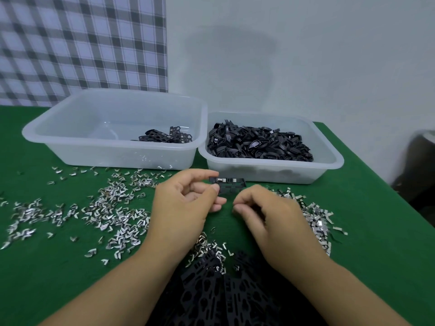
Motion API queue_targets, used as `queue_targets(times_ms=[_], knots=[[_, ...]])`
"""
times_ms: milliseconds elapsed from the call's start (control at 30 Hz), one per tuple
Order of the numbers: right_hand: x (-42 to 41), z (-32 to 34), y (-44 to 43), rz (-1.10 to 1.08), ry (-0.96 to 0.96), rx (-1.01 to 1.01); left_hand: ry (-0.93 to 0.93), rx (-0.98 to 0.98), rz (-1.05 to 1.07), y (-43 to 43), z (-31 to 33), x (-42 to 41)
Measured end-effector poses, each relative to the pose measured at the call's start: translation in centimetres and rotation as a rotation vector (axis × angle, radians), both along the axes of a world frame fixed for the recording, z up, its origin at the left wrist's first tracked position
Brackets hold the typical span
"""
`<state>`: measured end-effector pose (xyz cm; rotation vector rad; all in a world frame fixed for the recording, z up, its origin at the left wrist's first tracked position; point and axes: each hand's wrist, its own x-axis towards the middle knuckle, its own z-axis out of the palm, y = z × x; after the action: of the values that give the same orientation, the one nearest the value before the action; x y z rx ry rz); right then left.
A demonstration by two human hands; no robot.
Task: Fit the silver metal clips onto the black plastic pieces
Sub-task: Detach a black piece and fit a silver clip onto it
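I am mid-fit on one part, as I read it; my left hand [186,203] pinches a black plastic piece [231,184] by its left end between thumb and forefinger, holding it up just in front of the tubs; a silver clip [222,180] shows on the piece close to those fingertips, though I cannot tell whether it is fully seated; my right hand [273,222] sits just below and right of the piece, apart from it, its fingers curled inward and blurred, and I cannot tell whether they pinch a clip or nothing; loose silver clips [113,208] lie scattered over the green table [47,278] to the left, with a second heap [315,220] just beside my right hand; a pile of black plastic pieces [223,290] lies nearest me between my forearms; the left tub [70,147] holds a few black pieces, the right tub [329,161] a full load of smaller black parts; next, I judge, the right hand needs a clip turned open side toward the piece, lined up with a free slot and pushed on squarely while the left hand holds the piece steady.
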<state>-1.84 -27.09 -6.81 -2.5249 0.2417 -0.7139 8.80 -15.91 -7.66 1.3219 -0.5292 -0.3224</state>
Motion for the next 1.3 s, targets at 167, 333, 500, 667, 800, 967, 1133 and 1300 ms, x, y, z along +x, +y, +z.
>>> queue_targets(times_ms=[167, 333, 500, 667, 800, 967, 1133, 1300], knots=[[-0.05, -0.02, -0.17, -0.101, -0.298, -0.023, -0.021, 0.013, -0.034, 0.06, 0.03, -0.16], [-0.08, 0.03, -0.48, -0.127, -0.409, -0.074, -0.030, 0.039, -0.090, 0.06, 0.02, -0.35], [-0.01, 0.00, -0.69, -0.143, -0.398, -0.054, -0.051, 0.046, -0.122, 0.13, 0.09, -0.45], [0.10, -0.12, -0.76, -0.158, -0.357, -0.034, -0.048, 0.042, -0.134, 0.17, 0.17, -0.52], [0.19, -0.13, -0.71, -0.171, -0.340, -0.025, -0.047, 0.046, -0.146, 0.14, 0.26, -0.59], [0.23, -0.20, -0.77, -0.183, -0.341, -0.065, -0.038, 0.045, -0.162, 0.22, 0.43, -0.70], [0.30, -0.10, -0.82, -0.175, -0.328, -0.057, -0.046, 0.054, -0.174, 0.18, 0.46, -0.72], [-0.02, 0.06, -0.93, -0.116, -0.241, 0.130, -0.075, 0.072, -0.168, 0.22, 0.38, -0.51]])
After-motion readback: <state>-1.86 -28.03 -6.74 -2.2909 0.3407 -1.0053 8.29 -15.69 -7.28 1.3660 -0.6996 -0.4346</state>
